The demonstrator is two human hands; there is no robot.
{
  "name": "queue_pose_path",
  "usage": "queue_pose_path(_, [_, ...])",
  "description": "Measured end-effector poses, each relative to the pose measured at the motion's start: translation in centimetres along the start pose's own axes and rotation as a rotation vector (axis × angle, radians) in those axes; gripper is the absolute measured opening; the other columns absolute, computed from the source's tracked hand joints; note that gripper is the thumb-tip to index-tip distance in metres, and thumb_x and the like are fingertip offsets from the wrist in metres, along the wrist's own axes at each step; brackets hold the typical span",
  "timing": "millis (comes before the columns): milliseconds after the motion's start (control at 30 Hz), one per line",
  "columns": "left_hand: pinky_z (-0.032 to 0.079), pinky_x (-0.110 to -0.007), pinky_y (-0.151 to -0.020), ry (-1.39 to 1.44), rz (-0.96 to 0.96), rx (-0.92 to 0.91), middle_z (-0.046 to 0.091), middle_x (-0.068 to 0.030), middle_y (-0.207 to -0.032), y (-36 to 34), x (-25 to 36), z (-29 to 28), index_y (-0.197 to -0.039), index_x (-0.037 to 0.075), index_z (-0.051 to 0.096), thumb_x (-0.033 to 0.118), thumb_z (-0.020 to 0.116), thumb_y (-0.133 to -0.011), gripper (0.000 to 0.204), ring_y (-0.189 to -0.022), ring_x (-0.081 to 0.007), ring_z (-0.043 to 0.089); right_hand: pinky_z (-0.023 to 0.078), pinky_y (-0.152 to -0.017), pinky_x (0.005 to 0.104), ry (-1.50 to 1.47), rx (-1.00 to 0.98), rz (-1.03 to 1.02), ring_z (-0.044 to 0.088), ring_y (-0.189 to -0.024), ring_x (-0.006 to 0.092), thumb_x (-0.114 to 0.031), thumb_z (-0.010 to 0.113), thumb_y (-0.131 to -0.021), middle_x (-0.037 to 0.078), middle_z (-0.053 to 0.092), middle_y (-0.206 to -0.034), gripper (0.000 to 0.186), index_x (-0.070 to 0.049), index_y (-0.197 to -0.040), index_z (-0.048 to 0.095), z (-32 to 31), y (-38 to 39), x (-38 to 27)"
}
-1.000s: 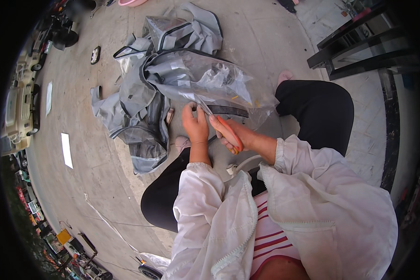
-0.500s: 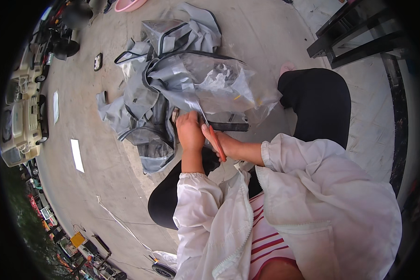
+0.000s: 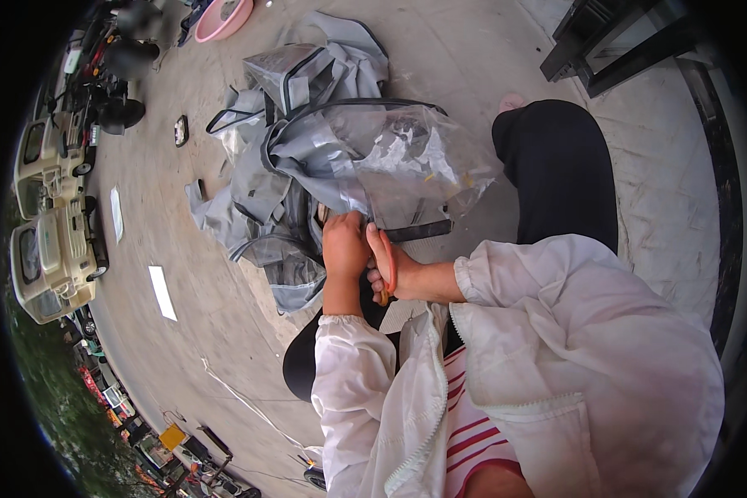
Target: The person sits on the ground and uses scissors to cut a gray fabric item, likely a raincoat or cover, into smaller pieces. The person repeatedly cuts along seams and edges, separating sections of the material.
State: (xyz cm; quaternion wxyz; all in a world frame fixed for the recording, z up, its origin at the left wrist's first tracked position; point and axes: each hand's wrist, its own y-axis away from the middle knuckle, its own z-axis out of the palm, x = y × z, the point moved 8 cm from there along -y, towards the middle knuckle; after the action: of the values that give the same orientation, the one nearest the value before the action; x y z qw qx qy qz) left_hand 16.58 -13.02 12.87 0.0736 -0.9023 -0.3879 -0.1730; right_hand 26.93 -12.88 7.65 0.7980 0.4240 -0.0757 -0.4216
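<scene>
We find the left hand [image 3: 345, 251] clamped on the near edge of the cover [image 3: 324, 166], seemingly to steady it beside the orange-handled scissors [image 3: 392, 259], whose handles the right hand [image 3: 410, 279] grips, presumably for control. From ten to one o'clock of both hands, the cover lies crumpled: grey fabric leftward, creased, black-trimmed clear plastic rightward.

Crumpled grey-clear sheeting [image 3: 328, 158], orange-handled scissors [image 3: 393, 264]
</scene>
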Motion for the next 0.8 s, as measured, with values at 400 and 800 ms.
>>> queue_pose_path(400, [0.044,-0.045,-0.061,0.022,-0.053,-0.051,0.057,-0.0155,-0.069,0.4,-1.3,-0.7,-0.071,0.004,0.053,0.019,0.065,-0.073,0.019,-0.071,-0.0363,0.056,0.046,-0.044,0.0363,0.021,-0.044,-0.003,0.039,-0.047,0.0114,-0.082,0.034,-0.078,0.001,0.038,-0.069,0.072,-0.013,-0.098,0.04,0.6,1.2,-0.1])
queue_pose_path(800, [0.045,-0.045,-0.062,-0.02,-0.041,-0.068,0.058,-0.0164,-0.069,0.4,-0.7,-0.5,-0.071,0.003,0.054,0.02,0.064,-0.076,0.021,-0.071,-0.0369,0.057,0.042,-0.04,0.0301,0.047,-0.048,-0.16,0.039,-0.05,0.0108,-0.079,0.035,-0.081,-0.001,0.037,-0.071,0.066,-0.014,-0.092,0.043,-0.6,-0.9,-0.9])
